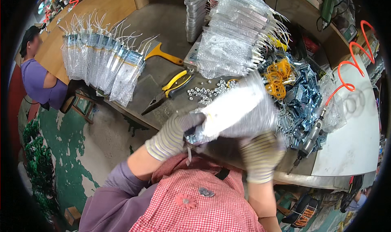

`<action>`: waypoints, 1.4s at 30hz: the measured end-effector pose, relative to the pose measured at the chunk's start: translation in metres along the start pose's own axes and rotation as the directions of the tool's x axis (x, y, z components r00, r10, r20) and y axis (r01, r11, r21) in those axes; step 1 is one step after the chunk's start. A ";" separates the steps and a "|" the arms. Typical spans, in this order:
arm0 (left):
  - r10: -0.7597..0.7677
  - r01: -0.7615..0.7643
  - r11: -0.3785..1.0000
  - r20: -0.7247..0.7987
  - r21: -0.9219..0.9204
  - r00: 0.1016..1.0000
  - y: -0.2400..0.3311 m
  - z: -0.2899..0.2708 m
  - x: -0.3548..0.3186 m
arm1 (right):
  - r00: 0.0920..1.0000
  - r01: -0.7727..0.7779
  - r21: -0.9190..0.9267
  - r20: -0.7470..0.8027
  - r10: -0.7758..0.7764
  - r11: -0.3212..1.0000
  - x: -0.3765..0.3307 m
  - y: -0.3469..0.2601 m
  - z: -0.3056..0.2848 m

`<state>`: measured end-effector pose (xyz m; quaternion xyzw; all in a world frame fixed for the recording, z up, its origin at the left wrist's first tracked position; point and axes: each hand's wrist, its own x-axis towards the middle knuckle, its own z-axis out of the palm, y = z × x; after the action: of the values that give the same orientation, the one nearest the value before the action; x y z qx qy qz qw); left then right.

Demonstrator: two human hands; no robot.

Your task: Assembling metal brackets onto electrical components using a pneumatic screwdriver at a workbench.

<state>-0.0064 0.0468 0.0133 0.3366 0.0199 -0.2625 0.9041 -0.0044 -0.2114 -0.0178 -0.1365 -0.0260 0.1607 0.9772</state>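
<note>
Between my hands is a long, bright metal part in a clear bubble-wrap sleeve [240, 107], its far end smeared by motion. My left hand [177, 132], in a striped knit glove, is closed on its near end, where a bluish metal bracket and a white wire show. My right hand [262, 155], gloved alike, is blurred at the sleeve's lower right side; its fingers are hidden. Loose nuts [207, 91] lie just beyond the sleeve. Pliers [169, 91] with yellow-and-black handles rest on the bench to the left.
Wrapped parts with white wires stand in a row [102, 65] at left; more are stacked [232, 40] at the back. Blue metal brackets [303, 93] and yellow rubber bands [278, 75] are piled right. An air screwdriver [311, 138] hangs on a red coiled hose [346, 85]. Another person [40, 73] sits far left.
</note>
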 end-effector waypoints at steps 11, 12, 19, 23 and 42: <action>0.233 -0.167 0.725 -0.011 0.668 0.972 0.022 0.030 -0.003 | 0.850 0.394 -0.832 0.492 -0.188 -0.391 0.034 0.008 0.051; 0.363 -0.243 0.564 0.028 0.789 0.932 0.028 0.045 -0.003 | 0.927 0.256 -0.951 0.292 -0.234 -0.174 0.030 0.017 0.041; 0.676 -0.577 0.706 -0.149 0.411 0.721 0.009 0.029 0.018 | 0.987 -0.036 -0.924 -0.093 -0.134 0.381 0.042 0.051 0.029; 0.666 -0.580 0.564 0.091 0.588 0.740 -0.042 0.010 0.017 | 0.982 -0.129 -0.911 -0.173 -0.078 0.391 0.036 0.079 0.030; 0.928 0.805 -0.371 0.151 0.463 0.340 0.127 -0.089 0.006 | 0.967 0.236 -0.953 0.250 -0.050 -0.191 0.019 0.035 0.027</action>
<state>0.0732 0.1798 0.0186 0.9244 0.2127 0.3040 -0.0889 0.0008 -0.1667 -0.0010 -0.8196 -0.2141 -0.0200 0.5310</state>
